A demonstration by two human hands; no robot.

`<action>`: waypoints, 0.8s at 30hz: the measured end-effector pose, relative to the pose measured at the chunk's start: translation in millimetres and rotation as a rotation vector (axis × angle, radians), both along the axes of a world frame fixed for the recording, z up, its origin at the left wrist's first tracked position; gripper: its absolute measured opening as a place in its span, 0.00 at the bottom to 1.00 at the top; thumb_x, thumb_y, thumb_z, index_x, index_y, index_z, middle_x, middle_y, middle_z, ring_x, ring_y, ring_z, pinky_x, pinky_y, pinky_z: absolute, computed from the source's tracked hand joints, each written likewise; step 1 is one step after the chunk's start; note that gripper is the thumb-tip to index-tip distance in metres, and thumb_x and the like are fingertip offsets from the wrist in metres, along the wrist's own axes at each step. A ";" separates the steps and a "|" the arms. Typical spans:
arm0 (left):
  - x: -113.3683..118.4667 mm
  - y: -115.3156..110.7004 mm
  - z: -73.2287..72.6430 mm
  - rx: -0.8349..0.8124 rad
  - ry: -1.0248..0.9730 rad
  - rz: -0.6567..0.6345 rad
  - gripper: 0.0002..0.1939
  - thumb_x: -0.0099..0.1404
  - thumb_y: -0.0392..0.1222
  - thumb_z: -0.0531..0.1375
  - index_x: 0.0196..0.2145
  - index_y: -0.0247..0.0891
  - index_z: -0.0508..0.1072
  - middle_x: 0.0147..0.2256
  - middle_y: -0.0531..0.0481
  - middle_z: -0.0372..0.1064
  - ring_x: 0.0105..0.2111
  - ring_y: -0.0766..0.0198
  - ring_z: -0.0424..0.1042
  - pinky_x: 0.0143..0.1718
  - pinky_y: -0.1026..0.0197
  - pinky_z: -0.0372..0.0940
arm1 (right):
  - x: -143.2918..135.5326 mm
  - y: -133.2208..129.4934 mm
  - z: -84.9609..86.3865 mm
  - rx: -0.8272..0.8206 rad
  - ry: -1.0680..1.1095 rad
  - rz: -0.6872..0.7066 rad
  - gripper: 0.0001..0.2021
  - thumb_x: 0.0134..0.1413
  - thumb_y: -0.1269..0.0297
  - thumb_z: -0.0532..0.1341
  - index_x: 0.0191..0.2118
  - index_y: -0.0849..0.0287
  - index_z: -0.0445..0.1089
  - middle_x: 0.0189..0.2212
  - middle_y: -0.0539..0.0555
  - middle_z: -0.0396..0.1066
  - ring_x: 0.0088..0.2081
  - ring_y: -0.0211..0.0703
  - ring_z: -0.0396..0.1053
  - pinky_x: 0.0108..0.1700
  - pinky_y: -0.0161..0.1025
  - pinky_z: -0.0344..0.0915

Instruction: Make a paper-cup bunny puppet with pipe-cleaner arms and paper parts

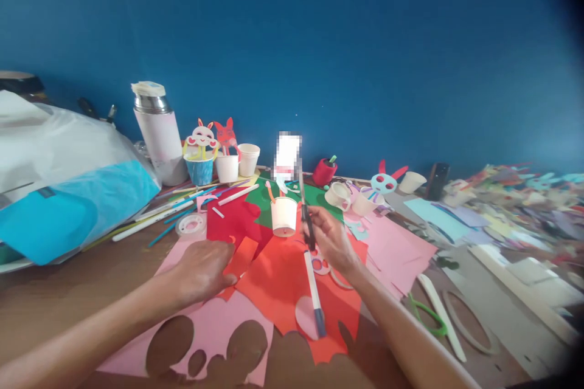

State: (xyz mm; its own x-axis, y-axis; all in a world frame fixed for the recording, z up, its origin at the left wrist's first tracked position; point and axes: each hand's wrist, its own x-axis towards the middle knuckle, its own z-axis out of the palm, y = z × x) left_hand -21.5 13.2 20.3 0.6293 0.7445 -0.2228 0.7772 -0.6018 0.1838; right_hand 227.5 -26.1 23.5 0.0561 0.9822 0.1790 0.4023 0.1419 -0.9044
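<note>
My left hand (203,270) is closed, its thumb and forefinger at the near end of a small orange paper piece (244,257). In my right hand (332,236) is a pair of black-handled scissors (308,228), with the blade pointing up and away from me. Just left of the scissors stands a white paper cup (283,217) with an orange strip sticking out of it. Under my right hand lie a white marker with a dark cap (314,292) and a pink paper oval (306,318), both on a large orange-red sheet (269,282).
Pink paper with cut-out holes (219,328) lies in front. Tape (190,225), a white flask (159,134) and a plastic bag (68,152) are on the left. Paper animals in cups (199,170) stand at the back. Green-handled scissors (429,319) and paper scraps (515,200) lie right.
</note>
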 end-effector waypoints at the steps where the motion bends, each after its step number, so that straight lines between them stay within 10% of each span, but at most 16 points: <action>1: 0.2 0.4 -0.6 0.018 0.013 0.016 0.10 0.54 0.47 0.52 0.27 0.38 0.65 0.29 0.43 0.70 0.32 0.50 0.69 0.29 0.58 0.53 | -9.0 -4.5 1.1 -0.063 0.116 0.092 0.14 0.52 0.60 0.54 0.45 0.56 0.58 0.25 0.47 0.65 0.23 0.35 0.64 0.24 0.32 0.60; 6: -2.4 3.2 -6.6 0.087 -0.018 0.027 0.13 0.54 0.51 0.53 0.27 0.37 0.65 0.28 0.43 0.69 0.31 0.50 0.69 0.27 0.58 0.52 | -44.6 -21.9 -5.2 -0.403 0.332 0.383 0.14 0.46 0.58 0.61 0.37 0.56 0.58 0.23 0.46 0.64 0.21 0.34 0.65 0.22 0.31 0.61; 13: -2.0 10.1 -19.5 0.019 -0.276 0.018 0.13 0.59 0.50 0.49 0.28 0.38 0.64 0.27 0.47 0.67 0.28 0.59 0.67 0.27 0.61 0.53 | -62.0 -20.9 -30.4 -0.442 0.181 0.307 0.13 0.49 0.59 0.59 0.41 0.55 0.58 0.25 0.48 0.67 0.24 0.36 0.67 0.25 0.33 0.64; 19: 5.7 31.4 -21.5 -0.530 -0.511 0.377 0.19 0.58 0.43 0.48 0.47 0.35 0.57 0.23 0.52 0.67 0.16 0.64 0.65 0.17 0.64 0.57 | -66.1 -22.1 -25.9 -0.380 0.113 0.260 0.14 0.51 0.59 0.58 0.42 0.55 0.57 0.24 0.47 0.66 0.24 0.36 0.67 0.25 0.33 0.64; 24: 2.4 38.7 -26.5 -0.712 -0.657 0.405 0.14 0.54 0.41 0.51 0.38 0.34 0.62 0.20 0.51 0.68 0.12 0.68 0.63 0.12 0.68 0.54 | -68.5 -26.9 -24.3 -0.366 0.099 0.227 0.14 0.50 0.59 0.58 0.43 0.55 0.58 0.23 0.46 0.65 0.24 0.36 0.66 0.25 0.33 0.63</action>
State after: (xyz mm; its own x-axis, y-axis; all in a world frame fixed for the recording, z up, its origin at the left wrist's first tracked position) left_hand -19.1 51.9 -6.2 0.5182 0.7575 -0.3971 0.5150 0.0943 0.8520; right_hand 158.9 -53.1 -0.9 -0.1688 0.9693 -0.1788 0.3071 -0.1207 -0.9440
